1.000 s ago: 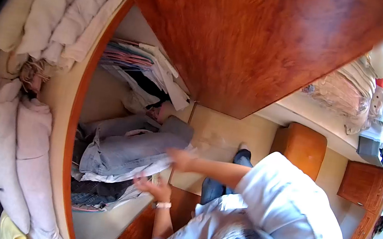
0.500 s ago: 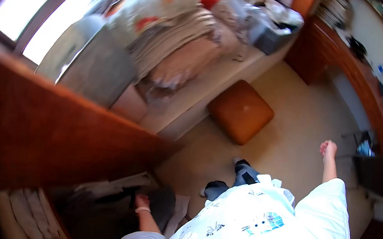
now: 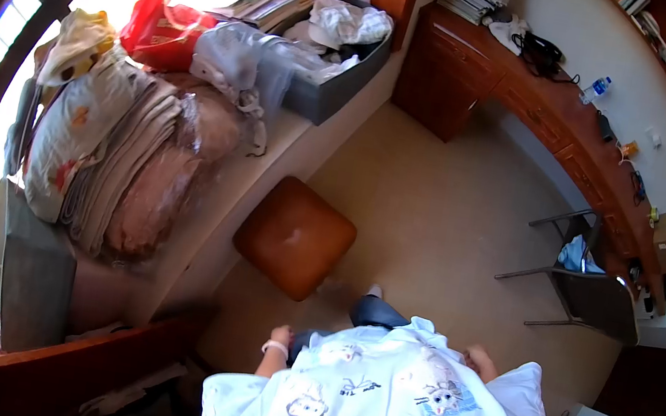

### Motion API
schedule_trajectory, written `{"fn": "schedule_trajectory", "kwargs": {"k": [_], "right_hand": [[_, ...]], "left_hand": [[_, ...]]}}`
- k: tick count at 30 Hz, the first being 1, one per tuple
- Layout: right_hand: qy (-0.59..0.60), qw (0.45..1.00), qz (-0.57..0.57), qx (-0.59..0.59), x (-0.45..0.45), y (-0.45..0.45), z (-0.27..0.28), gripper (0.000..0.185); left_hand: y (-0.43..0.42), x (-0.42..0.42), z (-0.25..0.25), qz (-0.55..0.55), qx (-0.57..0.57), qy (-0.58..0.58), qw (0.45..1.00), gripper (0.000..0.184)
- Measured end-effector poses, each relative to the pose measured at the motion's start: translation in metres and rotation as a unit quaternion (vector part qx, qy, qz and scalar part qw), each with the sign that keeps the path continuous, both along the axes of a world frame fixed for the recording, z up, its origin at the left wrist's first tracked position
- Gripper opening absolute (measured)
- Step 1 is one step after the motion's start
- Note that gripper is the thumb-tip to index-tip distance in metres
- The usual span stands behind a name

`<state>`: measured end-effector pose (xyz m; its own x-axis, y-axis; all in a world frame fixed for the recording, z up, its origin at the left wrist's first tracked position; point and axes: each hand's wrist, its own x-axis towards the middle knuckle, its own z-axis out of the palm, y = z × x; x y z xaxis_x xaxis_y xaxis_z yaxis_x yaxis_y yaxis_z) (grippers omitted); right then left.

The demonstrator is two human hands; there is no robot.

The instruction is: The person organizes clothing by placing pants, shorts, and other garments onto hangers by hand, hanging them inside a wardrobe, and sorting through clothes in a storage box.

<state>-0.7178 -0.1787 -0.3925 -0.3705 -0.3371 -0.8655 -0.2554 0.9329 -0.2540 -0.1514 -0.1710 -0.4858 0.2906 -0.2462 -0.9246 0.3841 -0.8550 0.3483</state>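
Note:
My left hand (image 3: 280,339), with a pale band at its wrist, hangs beside my dark trouser leg. Its small, blurred fingers look curled, and nothing shows in them. On the other side of my white printed shirt (image 3: 383,388), my right hand (image 3: 482,362) is held low with its fingers folded in and partly hidden; I see no object in it. Ahead of my left hand, a brown padded stool (image 3: 295,237) stands on the floor. Neither hand touches it.
At left, a window ledge carries folded bedding (image 3: 117,167), a red bag (image 3: 163,32) and a grey box (image 3: 325,91). A curved wooden desk (image 3: 537,109) lines the right wall, with a folding chair (image 3: 591,294) before it. A wooden panel (image 3: 87,356) stands low at left.
My view has turned right and moved forward, so the stool appears closer. My left hand has come out of the dark cabinet area; my right hand has dropped from outstretched to beside my body.

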Motion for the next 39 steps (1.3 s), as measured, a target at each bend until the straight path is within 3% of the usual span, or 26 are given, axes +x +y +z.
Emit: {"fn": "schedule_trajectory", "kwargs": {"k": [2,5,8,12,13,16,19,21,25,27,28,29,31,32,34,35,36,37,39], "right_hand": [[0.026,0.999,0.001,-0.038,-0.025,-0.058,0.01,0.018],[0.02,0.993,0.038,-0.11,-0.055,-0.147,0.015,0.012],[-0.021,0.982,0.041,-0.184,-0.043,-0.236,0.023,0.009],[-0.076,0.97,0.113,-0.199,-0.006,-0.347,0.053,0.01],[-0.113,0.963,0.137,-0.204,-0.001,-0.374,0.056,0.011],[-0.103,0.96,0.186,-0.184,-0.002,-0.446,0.042,0.011],[-0.063,0.953,0.235,-0.18,0.005,-0.527,0.037,0.011],[-0.009,0.937,0.258,-0.236,0.012,-0.578,0.022,0.009],[-0.071,0.886,0.33,-0.319,0.082,-0.689,0.065,0.012],[-0.093,0.87,0.36,-0.324,0.121,-0.745,0.089,0.013],[-0.112,0.855,0.382,-0.332,0.139,-0.77,0.098,0.015],[-0.119,0.851,0.397,-0.323,0.156,-0.797,0.105,0.015],[-0.155,0.811,0.433,-0.363,0.19,-0.847,0.112,0.013],[-0.168,0.797,0.447,-0.37,0.209,-0.867,0.111,0.014],[-0.183,0.751,0.496,-0.395,0.253,-0.912,0.117,0.018],[-0.204,0.706,0.54,-0.41,0.278,-0.928,0.121,0.025],[-0.196,0.616,0.61,-0.458,0.304,-0.947,0.126,0.033],[-0.197,0.586,0.634,-0.465,0.333,-0.964,0.129,0.041],[-0.151,0.543,0.624,-0.542,0.397,-0.996,0.122,0.052]], "left_hand": [[-0.053,-0.007,-0.007,-0.029,-0.01,0.024,0.999,0.016],[-0.129,-0.015,-0.006,-0.081,-0.091,-0.105,0.987,0.012],[-0.202,-0.005,-0.017,-0.049,-0.112,-0.214,0.969,0.02],[-0.347,-0.012,0.067,-0.131,-0.21,-0.441,0.863,0.032],[-0.391,-0.023,0.106,-0.154,-0.225,-0.495,0.825,0.035],[-0.512,-0.025,0.146,-0.169,-0.362,-0.586,0.705,0.037],[-0.618,-0.036,0.188,-0.204,-0.426,-0.571,0.671,0.03],[-0.672,-0.039,0.191,-0.274,-0.444,-0.55,0.652,0.029],[-0.758,-0.03,0.172,-0.424,-0.5,-0.481,0.581,0.041],[-0.791,-0.022,0.156,-0.438,-0.449,-0.448,0.637,0.045],[-0.805,-0.005,0.122,-0.442,-0.41,-0.398,0.691,0.053],[-0.808,-0.001,0.13,-0.432,-0.399,-0.401,0.702,0.053],[-0.81,-0.003,0.165,-0.529,0.006,-0.509,0.678,0.069],[-0.803,0.008,0.149,-0.548,0.046,-0.521,0.653,0.097],[-0.796,0.01,0.15,-0.536,0.06,-0.521,0.662,0.098],[-0.792,0.01,0.152,-0.537,0.057,-0.529,0.654,0.098],[-0.791,0.009,0.151,-0.541,0.045,-0.561,0.625,0.091],[-0.79,0.01,0.133,-0.531,0.056,-0.557,0.636,0.091],[-0.782,0.014,0.084,-0.49,0.067,-0.561,0.664,0.074]]}}
